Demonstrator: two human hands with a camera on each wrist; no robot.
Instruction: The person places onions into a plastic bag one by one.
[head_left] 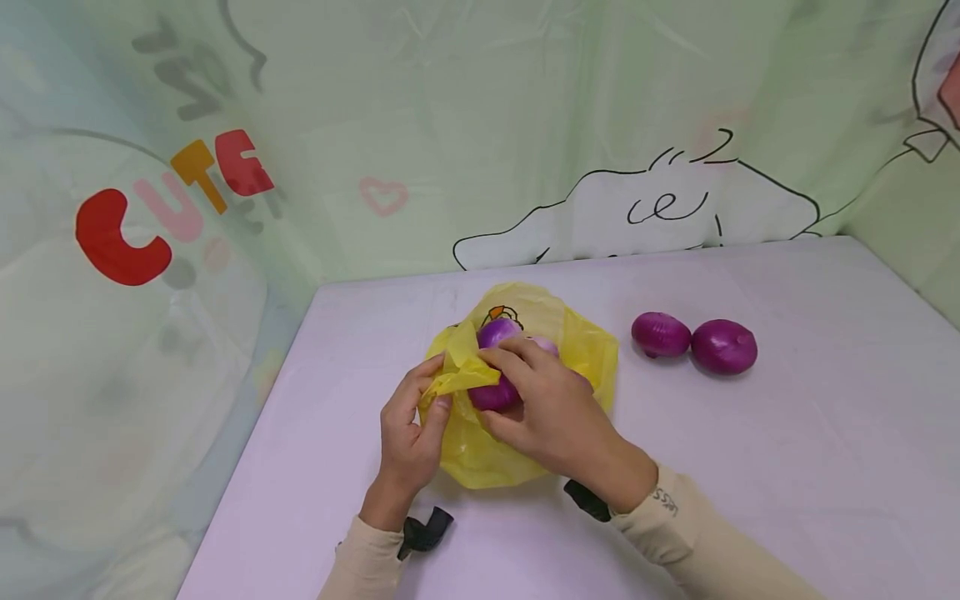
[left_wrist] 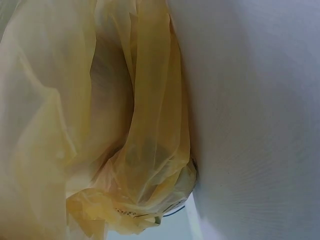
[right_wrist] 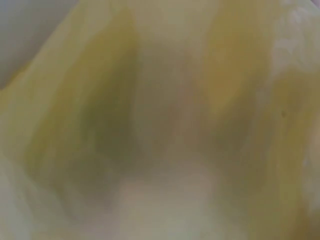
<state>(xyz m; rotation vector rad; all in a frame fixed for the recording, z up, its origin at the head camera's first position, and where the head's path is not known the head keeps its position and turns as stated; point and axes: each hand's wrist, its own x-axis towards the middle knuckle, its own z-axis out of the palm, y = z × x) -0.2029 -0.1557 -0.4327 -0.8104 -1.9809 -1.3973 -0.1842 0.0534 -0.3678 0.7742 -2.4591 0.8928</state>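
A thin yellow plastic bag [head_left: 487, 458] lies spread on the table with its mouth open, several purple onions [head_left: 498, 332] inside. At its left edge my left hand [head_left: 411, 425] pinches the rim between thumb and fingers. My right hand [head_left: 558, 408] reaches in over the mouth from the right, thumb and fingers curled round a purple onion [head_left: 491, 396]. A folded flap of the bag partly covers that onion. Yellow film [left_wrist: 155, 100] fills much of the left wrist view. In the right wrist view the bag [right_wrist: 90, 100] is close and blurred.
Two more purple onions, a left one [head_left: 661, 335] and a right one [head_left: 723, 347], sit side by side on the white table [head_left: 817, 417], right of the bag. A printed curtain [head_left: 450, 125] hangs behind the table's back edge. Black straps [head_left: 426, 533] show at both wrists.
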